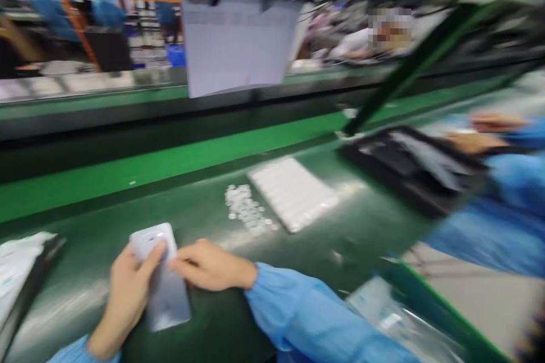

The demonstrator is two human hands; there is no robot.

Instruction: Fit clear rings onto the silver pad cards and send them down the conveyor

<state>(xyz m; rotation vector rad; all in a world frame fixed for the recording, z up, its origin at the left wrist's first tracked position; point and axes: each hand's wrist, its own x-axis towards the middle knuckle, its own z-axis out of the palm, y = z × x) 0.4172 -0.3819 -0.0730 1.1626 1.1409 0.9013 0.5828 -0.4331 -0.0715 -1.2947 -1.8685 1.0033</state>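
Observation:
A pale grey, flat rectangular plastic case (169,298), phone-like in shape, is tilted over the green work surface (213,317). My left hand (131,278) grips its left edge, thumb across the upper face near a small round feature. At the right edge, my right hand (208,265) is closed, thumb and forefinger pinched against the case. Whether a small part sits between those fingertips is hidden. Beyond my right hand lie several small white round pieces (247,208) in a loose heap, beside a white tray-like block (293,190) with rows on it.
On the right, a co-worker's hands (481,133) and blue sleeves (506,221) are near a black tray (392,173). A green bin (451,300) holds clear plastic bags. At left sits a white-topped dark container (25,272). A green post (400,79) slants upward behind; a paper sheet (242,39) hangs ahead.

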